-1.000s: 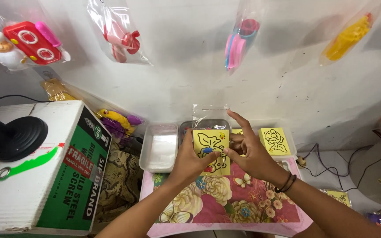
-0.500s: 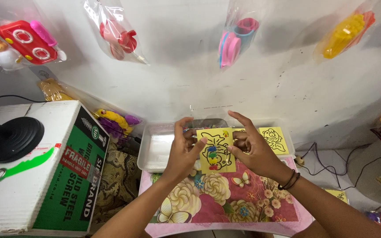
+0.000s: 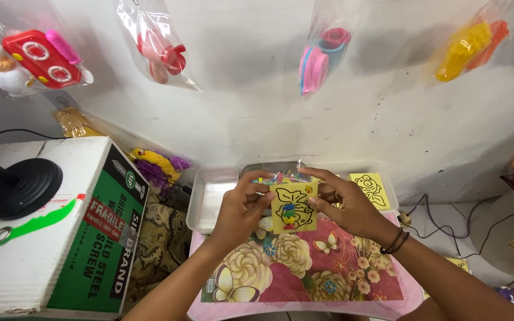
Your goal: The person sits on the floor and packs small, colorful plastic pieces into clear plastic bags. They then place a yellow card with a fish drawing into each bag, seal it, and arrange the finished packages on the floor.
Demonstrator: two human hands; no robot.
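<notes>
My left hand [image 3: 240, 209] and my right hand [image 3: 343, 202] together hold a small clear plastic bag [image 3: 281, 178] with a yellow picture card [image 3: 293, 207] in it, over the flowered cloth [image 3: 304, 267] of a small table. The card bears a black outline drawing, partly coloured. Fingers of both hands pinch the bag at its top edges. A second yellow card [image 3: 369, 189] lies just right of my right hand in a clear tray [image 3: 209, 202].
A large cardboard box [image 3: 84, 238] stands at the left with a black round stand base [image 3: 22, 187] on it. Bagged plastic toys [image 3: 37, 59] hang on the white wall. Cables [image 3: 447, 220] run at the right.
The card in its bag has come down a little and nearer to me. My left fingers have closed onto the bag's top edge.
</notes>
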